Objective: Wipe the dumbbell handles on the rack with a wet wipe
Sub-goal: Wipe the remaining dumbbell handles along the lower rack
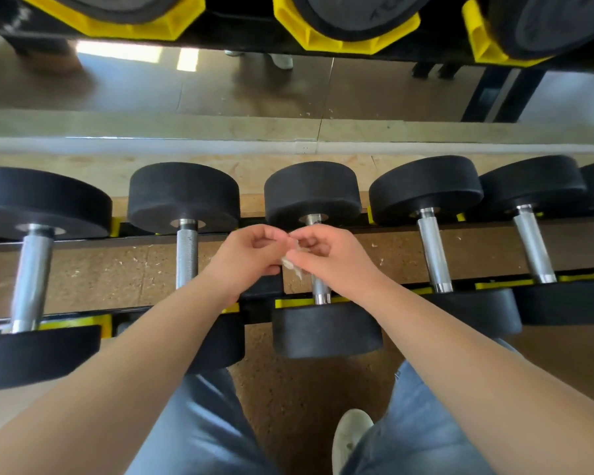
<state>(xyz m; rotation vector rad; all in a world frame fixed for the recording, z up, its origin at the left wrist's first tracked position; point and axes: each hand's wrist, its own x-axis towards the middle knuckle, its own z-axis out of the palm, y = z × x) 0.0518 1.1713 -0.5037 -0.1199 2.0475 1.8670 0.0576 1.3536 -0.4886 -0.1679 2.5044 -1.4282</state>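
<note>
1. The left hand [251,255] and the right hand [324,260] meet over the middle of the lower rack tier. Both have their fingers curled in, and their tips pinch a small crumpled white wet wipe [293,266] between them.
2. The wipe is off the metal, held just above the knurled chrome handle of the middle black round-headed dumbbell [320,291]. It looks as though the person is unfolding or regathering it into a usable pad, which would explain why both hands work it together.
3. That dumbbell lies front to back across the black steel rack rails with yellow cradle trim [504,284]. Each head rests on a rail, so the handle spans the gap and a wipe could wrap fully round it.
4. The neighbouring handles lie the same way: a thick smooth chrome handle at far left [31,275], a slim knurled one [187,255] just beside the left wrist, and two smooth chrome handles to the right [434,250] [533,243].
5. I cannot tell from the pictures which handles are already clean.
6. The likely next move is to fold the wipe round the middle handle and slide it along. A loose corner could snag on the knurling.
7. Above, the upper shelf's yellow plastic cradles [326,41] hold larger black weights. Below, blue jeans and a white shoe [352,437] show the person standing close to the rack.
</note>
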